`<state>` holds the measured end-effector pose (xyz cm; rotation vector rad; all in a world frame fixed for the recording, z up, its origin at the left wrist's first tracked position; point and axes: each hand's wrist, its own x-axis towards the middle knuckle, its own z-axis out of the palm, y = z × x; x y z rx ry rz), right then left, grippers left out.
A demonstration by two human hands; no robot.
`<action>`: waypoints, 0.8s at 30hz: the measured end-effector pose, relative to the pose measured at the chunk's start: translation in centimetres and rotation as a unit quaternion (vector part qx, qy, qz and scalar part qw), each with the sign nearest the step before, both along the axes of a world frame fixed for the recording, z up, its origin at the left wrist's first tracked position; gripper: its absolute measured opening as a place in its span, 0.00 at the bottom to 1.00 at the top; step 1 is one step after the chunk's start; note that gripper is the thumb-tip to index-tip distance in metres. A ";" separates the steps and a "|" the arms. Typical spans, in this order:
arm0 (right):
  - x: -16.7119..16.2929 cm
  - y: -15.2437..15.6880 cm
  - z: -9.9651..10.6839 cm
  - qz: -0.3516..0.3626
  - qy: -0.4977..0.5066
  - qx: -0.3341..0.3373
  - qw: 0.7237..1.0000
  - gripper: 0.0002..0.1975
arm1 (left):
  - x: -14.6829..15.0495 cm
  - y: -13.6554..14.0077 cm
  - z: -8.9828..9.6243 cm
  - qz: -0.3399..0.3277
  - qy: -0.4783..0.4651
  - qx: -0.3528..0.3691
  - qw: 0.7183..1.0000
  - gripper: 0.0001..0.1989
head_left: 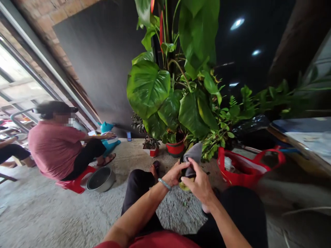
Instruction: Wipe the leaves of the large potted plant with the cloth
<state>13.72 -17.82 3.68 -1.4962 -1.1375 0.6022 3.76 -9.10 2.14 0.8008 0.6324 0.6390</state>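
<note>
Between my knees, both hands are closed around a soft grey, black and yellow fabric piece (194,154). Its pointed grey flap stands up above my fingers, and a yellow part shows below them. My left hand (176,173), with a pale green bangle at the wrist, grips it from the left, fingertips near its middle. From the right, my right hand (200,181) pinches it, with the index finger against the grey cloth and the thumb lower down. The fingers hide much of the piece, so I cannot tell exactly what it is.
A red bag (240,174) stands right. Potted plants, one in a red pot (175,148), stand ahead. Left, a person in a pink shirt (55,146) sits on a red stool (69,185), touching a blue plush-like figure (110,146), beside a grey basin (101,179). A phone (129,136) leans near the wall.
</note>
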 end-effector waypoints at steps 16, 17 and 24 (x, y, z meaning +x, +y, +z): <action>12.7 10.3 -12.2 -0.128 0.389 -0.200 0.890 0.22 | 0.9 8.7 2.2 0.097 0.155 0.191 0.964 0.27; 12.3 10.9 -12.6 -0.118 0.404 -0.193 0.886 0.21 | 1.7 9.8 2.8 0.113 0.166 0.211 0.957 0.26; 11.8 13.8 -12.7 -0.059 0.500 -0.113 0.856 0.21 | 7.9 13.5 -0.1 -0.026 0.277 0.149 0.949 0.16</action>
